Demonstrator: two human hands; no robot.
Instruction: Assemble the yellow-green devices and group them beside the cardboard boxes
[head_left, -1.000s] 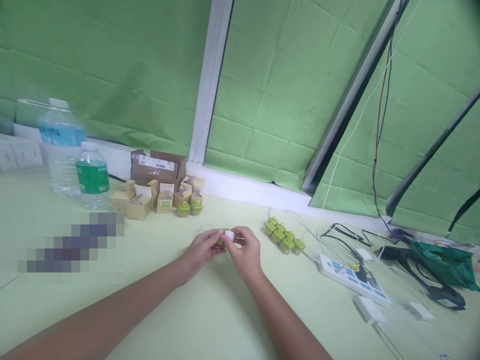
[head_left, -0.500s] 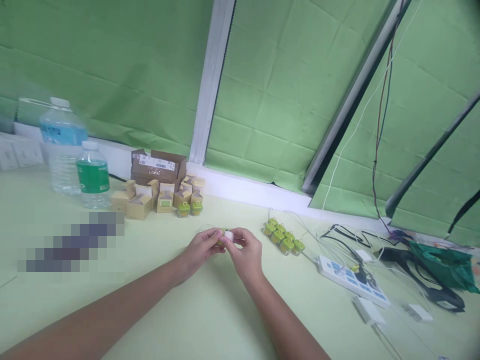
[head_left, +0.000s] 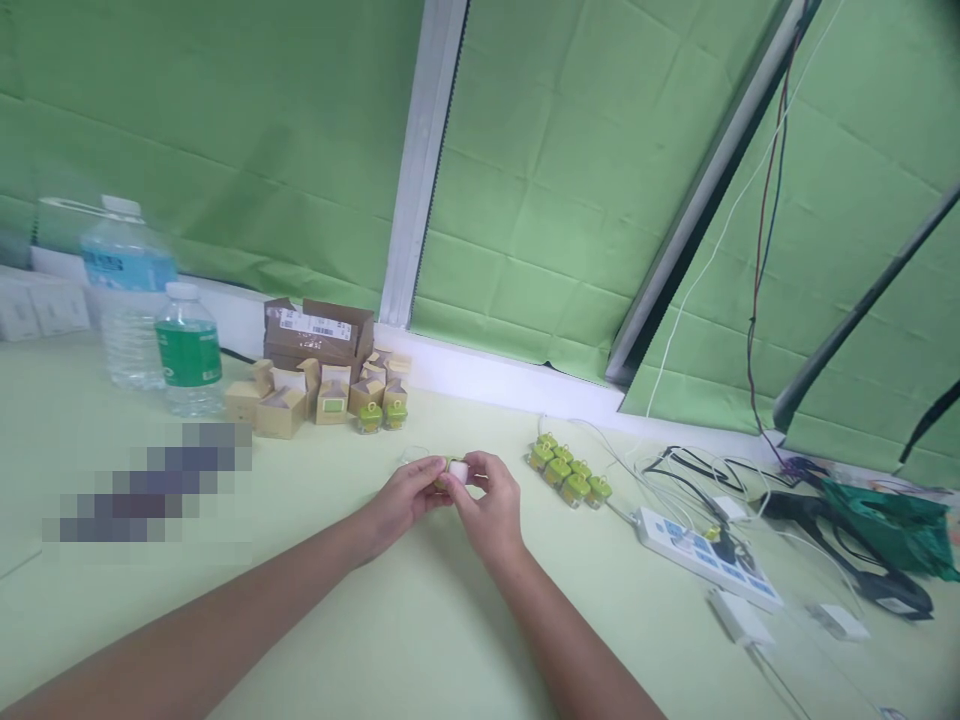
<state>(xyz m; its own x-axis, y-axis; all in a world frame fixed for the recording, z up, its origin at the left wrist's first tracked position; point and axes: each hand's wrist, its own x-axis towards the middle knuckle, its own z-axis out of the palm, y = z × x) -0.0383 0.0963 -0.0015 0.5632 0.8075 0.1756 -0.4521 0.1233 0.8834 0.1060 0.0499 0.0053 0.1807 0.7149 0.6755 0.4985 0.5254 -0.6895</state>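
Note:
Above the middle of the table, my left hand (head_left: 401,505) and my right hand (head_left: 491,510) meet with closed fingers round a small green-and-white piece (head_left: 457,472). Its white block faces up between both thumbs, and a bit of green shows by the left fingertips; the rest is covered. Just behind my left hand stands a small clear cup (head_left: 415,455), partly hidden. To the right sit several small green-lidded containers (head_left: 574,485) with loops on top, packed in a group. A similar pair of green-lidded containers (head_left: 370,417) stands at the far left.
Several opened small cardboard boxes (head_left: 281,412) and a larger brown box (head_left: 319,335) stand at the back left, beside two plastic bottles (head_left: 189,365). On the right lie a white power strip (head_left: 705,560), tangled cables, white adapters (head_left: 739,617) and a green plastic bag (head_left: 889,525).
Both hands stay almost in place on the green-and-white piece. The white block looks slightly turned, and the right fingers have shifted a little. The view has moved slightly.

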